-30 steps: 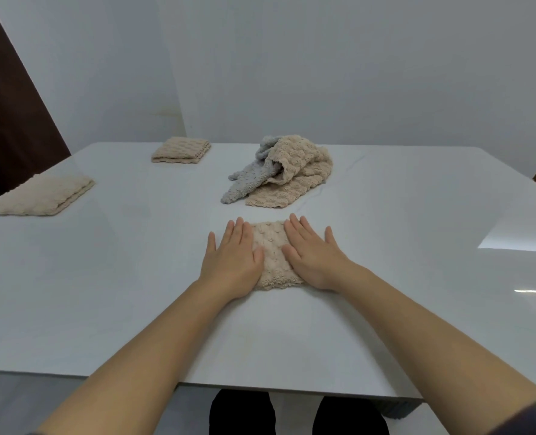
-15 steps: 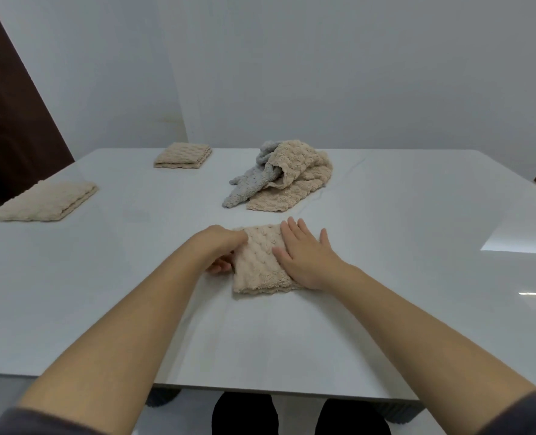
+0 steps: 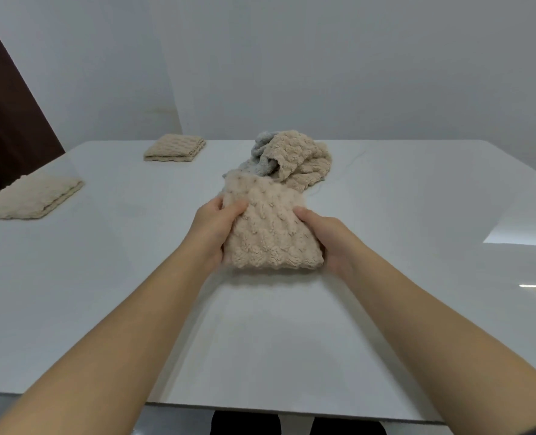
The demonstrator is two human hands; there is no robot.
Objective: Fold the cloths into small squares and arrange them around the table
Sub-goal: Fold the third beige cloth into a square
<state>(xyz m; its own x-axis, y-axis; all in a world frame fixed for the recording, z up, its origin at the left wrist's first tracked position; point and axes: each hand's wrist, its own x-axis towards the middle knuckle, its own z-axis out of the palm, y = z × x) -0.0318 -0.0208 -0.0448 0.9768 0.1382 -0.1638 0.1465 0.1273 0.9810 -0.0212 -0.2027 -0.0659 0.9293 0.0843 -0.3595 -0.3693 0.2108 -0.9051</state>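
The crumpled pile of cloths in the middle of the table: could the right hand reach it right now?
Probably not at once: the right hand and left hand both grip the folded beige cloth, held in front of the pile. Once freed, nothing else seems to block the way.

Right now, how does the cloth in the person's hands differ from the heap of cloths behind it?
The held cloth is folded into a compact square; the heap is crumpled. The held cloth is held at its sides by the left hand and right hand; the heap lies untouched on the table. The held cloth is all beige; the heap mixes beige and grey. Both share a bumpy texture.
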